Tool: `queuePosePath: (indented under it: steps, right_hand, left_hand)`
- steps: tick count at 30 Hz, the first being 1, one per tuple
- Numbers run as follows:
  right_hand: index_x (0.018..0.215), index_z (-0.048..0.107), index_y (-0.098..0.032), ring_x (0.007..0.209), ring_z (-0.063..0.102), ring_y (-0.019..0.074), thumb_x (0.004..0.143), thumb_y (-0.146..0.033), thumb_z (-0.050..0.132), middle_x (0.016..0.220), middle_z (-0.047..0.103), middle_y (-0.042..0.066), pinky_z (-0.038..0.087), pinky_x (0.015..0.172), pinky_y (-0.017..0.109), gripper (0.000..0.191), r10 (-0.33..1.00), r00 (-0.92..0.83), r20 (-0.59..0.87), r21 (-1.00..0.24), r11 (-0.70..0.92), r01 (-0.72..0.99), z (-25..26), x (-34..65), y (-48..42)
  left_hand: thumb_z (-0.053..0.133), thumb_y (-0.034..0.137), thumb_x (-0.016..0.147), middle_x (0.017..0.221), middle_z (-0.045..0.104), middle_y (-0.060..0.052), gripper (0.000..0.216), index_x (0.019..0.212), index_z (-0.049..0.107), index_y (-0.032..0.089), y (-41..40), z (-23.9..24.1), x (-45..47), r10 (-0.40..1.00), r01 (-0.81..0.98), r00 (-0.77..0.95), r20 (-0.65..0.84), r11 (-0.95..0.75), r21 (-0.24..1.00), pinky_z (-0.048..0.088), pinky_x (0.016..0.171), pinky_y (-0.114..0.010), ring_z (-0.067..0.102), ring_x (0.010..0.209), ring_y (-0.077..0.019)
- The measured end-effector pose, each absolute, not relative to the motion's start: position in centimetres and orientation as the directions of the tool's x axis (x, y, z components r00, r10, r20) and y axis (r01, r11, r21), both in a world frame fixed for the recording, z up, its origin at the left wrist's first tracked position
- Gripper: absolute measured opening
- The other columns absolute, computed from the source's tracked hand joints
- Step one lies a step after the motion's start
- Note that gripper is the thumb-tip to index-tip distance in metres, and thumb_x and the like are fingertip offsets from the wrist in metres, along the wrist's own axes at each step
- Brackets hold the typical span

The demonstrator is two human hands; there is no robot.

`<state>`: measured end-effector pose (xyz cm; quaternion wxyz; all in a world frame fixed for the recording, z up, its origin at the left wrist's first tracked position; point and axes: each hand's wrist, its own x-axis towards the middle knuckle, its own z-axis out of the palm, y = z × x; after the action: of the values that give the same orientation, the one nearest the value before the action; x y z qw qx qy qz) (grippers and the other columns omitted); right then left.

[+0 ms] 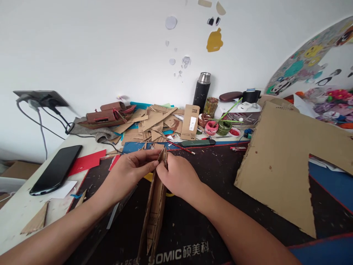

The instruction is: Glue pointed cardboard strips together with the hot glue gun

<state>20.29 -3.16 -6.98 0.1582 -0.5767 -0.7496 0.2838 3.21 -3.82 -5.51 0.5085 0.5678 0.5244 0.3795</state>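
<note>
A long, narrow folded cardboard piece (154, 209), with raised sides like a boat hull, points away from me over the black mat. Its far end comes to a point. My left hand (136, 165) pinches the left side of that tip between thumb and fingers. My right hand (176, 173) is closed on the tip's right side, its thumb pressing at the inner edge. Both hands meet at the tip, and my right fingers are partly hidden behind the cardboard. A utility knife (197, 142) with a green handle lies just beyond the hands, beside a thin pencil (183, 148).
A large cut cardboard sheet (278, 165) lies at right. Behind stand cardboard scraps (154, 123), a brown model boat (107, 116), a black thermos (202, 92) and open paint jars (211, 127). A phone (56, 169) and red paper (86, 162) lie at left on the dark mat (204, 221) and table.
</note>
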Motion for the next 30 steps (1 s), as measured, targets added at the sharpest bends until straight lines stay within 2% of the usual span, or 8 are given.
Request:
queuePosePath:
  steps: [8,16,30]
  right_hand:
    - [0.103,0.069,-0.016,0.084,0.072,0.0278,0.101,-0.035,0.049,0.094,0.078,0.014,0.041,0.064,0.033,0.027,0.955,-0.284,-0.08,-0.601,0.181,0.779,-7.17,20.34,-3.2]
    - [0.1,0.069,-0.015,0.084,0.073,0.0288,0.1,-0.034,0.048,0.094,0.078,0.015,0.038,0.063,0.035,0.028,0.957,-0.281,-0.068,-0.597,0.186,0.78,-7.33,20.24,-3.13]
    - [0.1,0.069,-0.015,0.084,0.073,0.0275,0.1,-0.033,0.047,0.094,0.079,0.014,0.039,0.064,0.034,0.028,0.956,-0.284,-0.071,-0.585,0.191,0.788,-7.37,20.28,-3.17]
  left_hand:
    - [0.083,0.048,0.08,0.13,0.078,-0.009,0.048,0.122,0.08,0.025,-3.82,-5.53,3.3,0.984,0.246,0.153,-0.097,0.057,0.968,0.061,0.104,-0.046,0.074,0.119,-0.0333]
    - [0.087,0.044,0.078,0.125,0.08,-0.008,0.048,0.121,0.08,0.024,-3.9,-5.75,3.52,0.98,0.155,0.159,-0.124,0.099,0.983,0.06,0.106,-0.046,0.075,0.117,-0.0323]
    - [0.08,0.041,0.084,0.132,0.077,-0.008,0.046,0.126,0.078,0.021,-3.82,-6.09,3.42,0.98,0.21,0.189,-0.069,0.028,0.977,0.06,0.106,-0.045,0.076,0.116,-0.0306]
